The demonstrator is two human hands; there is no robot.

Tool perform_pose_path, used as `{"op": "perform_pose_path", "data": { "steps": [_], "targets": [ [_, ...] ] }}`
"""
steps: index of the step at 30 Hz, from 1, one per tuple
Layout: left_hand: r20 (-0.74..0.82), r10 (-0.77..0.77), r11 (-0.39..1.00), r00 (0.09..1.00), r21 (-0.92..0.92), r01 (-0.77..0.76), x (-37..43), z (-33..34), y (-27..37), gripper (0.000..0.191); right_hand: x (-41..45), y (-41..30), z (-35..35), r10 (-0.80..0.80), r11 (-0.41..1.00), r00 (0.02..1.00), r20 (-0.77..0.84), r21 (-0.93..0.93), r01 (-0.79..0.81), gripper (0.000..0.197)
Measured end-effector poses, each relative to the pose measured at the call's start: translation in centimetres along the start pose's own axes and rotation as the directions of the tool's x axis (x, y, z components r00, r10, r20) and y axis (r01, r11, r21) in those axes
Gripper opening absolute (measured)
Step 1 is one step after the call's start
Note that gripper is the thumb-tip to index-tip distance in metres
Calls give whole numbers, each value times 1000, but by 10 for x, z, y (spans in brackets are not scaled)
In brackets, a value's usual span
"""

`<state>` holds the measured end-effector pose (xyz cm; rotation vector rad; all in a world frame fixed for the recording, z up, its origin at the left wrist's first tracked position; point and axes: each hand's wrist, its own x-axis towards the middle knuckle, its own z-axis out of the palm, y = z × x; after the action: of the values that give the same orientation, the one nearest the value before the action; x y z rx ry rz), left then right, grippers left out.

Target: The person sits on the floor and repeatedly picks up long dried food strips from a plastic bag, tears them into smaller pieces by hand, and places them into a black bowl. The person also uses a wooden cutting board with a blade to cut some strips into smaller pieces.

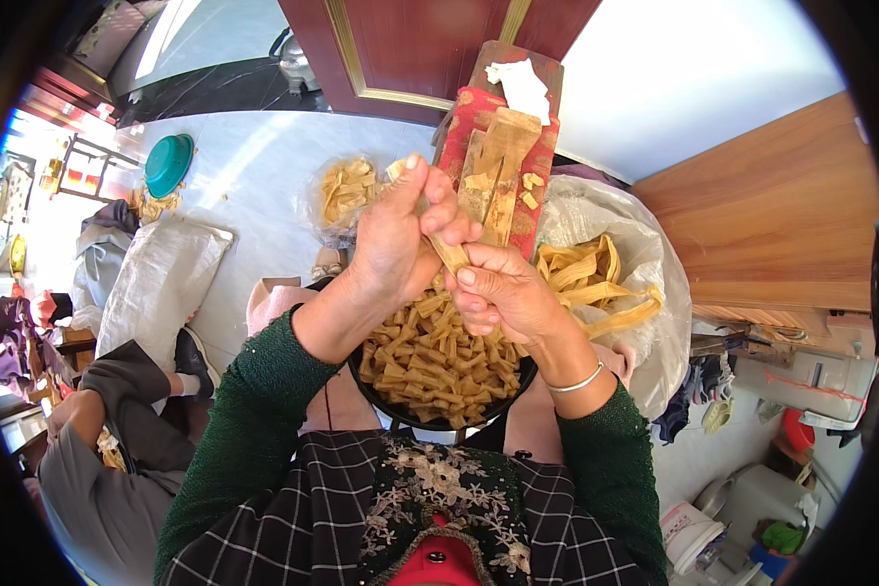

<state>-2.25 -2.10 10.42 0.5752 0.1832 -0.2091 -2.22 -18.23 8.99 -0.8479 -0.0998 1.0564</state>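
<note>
Both hands meet above a round dark basin (529,377). My left hand (399,234) has its fingers curled around a flat yellow-brown strip (450,254), apparently a plant or bean-curd strip. The strip's lower end is pinched between the thumb and fingers of my right hand (509,297), which wears a silver bangle (577,379). Part of the strip is hidden by the left fingers. Many short, knot-like folded pieces (439,366) fill the basin, which sits between my knees. Just beyond the hands is a slotted wooden block (513,143) with small scraps (477,182) on it.
The block rests on a bench with red patterned cloth (472,110) and white paper (521,88). At right, a plastic bag (652,351) holds long strips (601,264). A smaller bag (348,192) of pieces, a teal basin (167,167) and a white sack (165,282) lie left. Another person (110,505) sits there.
</note>
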Motion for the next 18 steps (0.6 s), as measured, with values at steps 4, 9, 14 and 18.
{"op": "perform_pose_path", "data": {
  "steps": [4,9,14,18],
  "targets": [
    [-82,166,986,983,25,-165,4,0,24,39,-1,-1,1,-35,978,998,-46,-205,25,26],
    [316,687,392,654,596,-701,-2,-13,16,43,-10,-5,6,-186,977,981,50,117,179,27],
    [668,417,21,616,670,-742,0,-10,-17,49,-10,0,-6,-605,377,795,39,-866,329,18],
    [443,225,347,868,796,-496,-10,-4,-30,42,-2,6,0,-763,80,641,85,-971,224,15]
  ]
}}
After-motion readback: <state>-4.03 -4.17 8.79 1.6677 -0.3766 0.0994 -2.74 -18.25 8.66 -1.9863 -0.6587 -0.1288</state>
